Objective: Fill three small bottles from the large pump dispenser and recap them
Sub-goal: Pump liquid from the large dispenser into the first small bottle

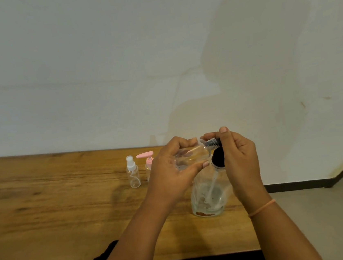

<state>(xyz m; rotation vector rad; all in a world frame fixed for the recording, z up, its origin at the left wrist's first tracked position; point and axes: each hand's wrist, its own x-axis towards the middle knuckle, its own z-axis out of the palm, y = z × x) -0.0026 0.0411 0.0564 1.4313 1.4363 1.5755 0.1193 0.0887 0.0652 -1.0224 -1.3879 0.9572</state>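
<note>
L hand (171,172) grips small clear plastic bottle (190,156), fingers and thumb curled round its body; bottle lies approx. horizontal, held above table, mouth pointing right. R hand (240,156) pinches ribbed piece (211,142) at bottle mouth btw. thumb and fingertips; can't tell if it is a cap or a nozzle. Large clear pump dispenser (207,194) w/ black collar (217,158) stands upright on wooden table (47,208), just below both hands. Far left: clear spray bottle w/ white top (133,172), and pink-pump bottle (148,160) beside it, both upright. Orange band (260,207) on R wrist.
</note>
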